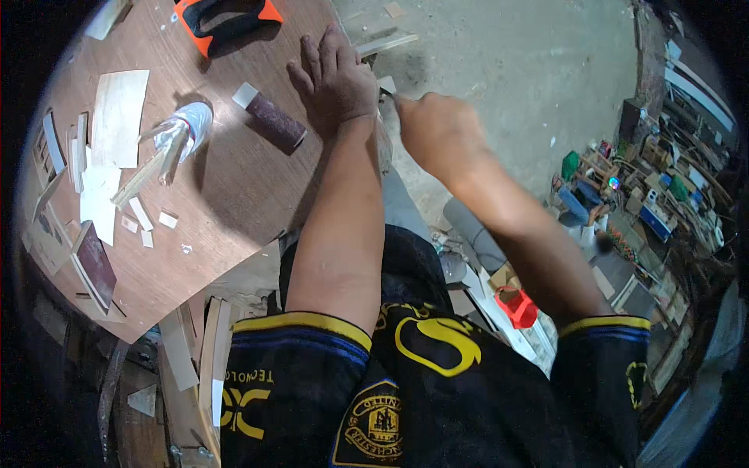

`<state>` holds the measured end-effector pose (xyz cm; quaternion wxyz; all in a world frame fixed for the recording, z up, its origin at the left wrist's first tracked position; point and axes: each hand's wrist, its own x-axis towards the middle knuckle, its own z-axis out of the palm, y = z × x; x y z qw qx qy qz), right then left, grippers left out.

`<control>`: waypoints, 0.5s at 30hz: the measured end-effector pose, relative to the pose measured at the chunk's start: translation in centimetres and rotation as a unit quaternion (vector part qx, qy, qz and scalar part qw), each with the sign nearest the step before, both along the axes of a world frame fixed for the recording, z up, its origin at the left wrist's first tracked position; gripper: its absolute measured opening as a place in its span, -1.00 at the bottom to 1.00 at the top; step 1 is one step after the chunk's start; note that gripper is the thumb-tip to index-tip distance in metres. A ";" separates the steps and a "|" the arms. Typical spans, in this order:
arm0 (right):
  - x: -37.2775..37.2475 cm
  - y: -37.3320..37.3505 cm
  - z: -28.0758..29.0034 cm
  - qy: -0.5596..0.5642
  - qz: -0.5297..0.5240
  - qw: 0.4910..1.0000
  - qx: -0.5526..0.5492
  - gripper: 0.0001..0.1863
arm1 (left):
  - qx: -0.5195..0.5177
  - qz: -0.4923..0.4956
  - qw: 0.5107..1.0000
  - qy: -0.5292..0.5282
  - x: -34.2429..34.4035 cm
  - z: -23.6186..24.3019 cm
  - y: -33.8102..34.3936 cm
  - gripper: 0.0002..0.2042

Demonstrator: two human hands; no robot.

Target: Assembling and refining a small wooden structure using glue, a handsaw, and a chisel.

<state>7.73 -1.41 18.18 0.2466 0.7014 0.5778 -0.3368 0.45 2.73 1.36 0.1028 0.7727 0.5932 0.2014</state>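
My left hand point(335, 82) lies flat at the right edge of the wooden table point(242, 187), its fingers stretched out and slightly apart. A thin pale wood strip point(386, 43) juts past the edge beside its fingers. Just off the edge, my right hand point(442, 132) is closed in a fist. A small pale piece point(387, 84) shows by its thumb; whether the hand grips it cannot be made out. Left of my left wrist lies a block wrapped in dark red sandpaper point(275, 121). An orange and black object point(226, 23) sits at the far side.
A plastic-wrapped container with wood sticks point(183, 132) stands on the table. Pale sheets point(121, 117), small offcuts point(168, 219) and a dark red panel point(95, 265) lie at the left. Beyond the table is concrete floor point(507, 62); at the right a person point(581, 214) is among clutter.
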 end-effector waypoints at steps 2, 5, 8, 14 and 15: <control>-0.3 -2.0 -4.9 -0.067 -0.080 0.993 0.056 -0.74 | -0.006 0.000 1.000 -0.021 1.6 0.2 0.3 -0.60; 0.3 0.1 0.1 -0.042 -0.049 0.998 -0.010 -0.74 | -0.038 -0.021 0.999 -0.013 0.0 0.0 -1.5 -0.59; 0.6 1.0 0.9 -0.030 -0.014 0.999 -0.020 -0.75 | -0.006 0.014 1.000 -0.021 0.7 -0.7 -0.4 -0.58; 1.2 2.2 1.1 -0.005 0.016 0.998 -0.053 -0.71 | -0.015 0.013 0.999 -0.035 0.4 -0.7 -0.3 -0.57; 0.8 1.8 2.0 -0.004 -0.007 1.000 0.010 -0.71 | -0.003 0.023 0.999 -0.022 0.1 -1.1 -0.1 -0.57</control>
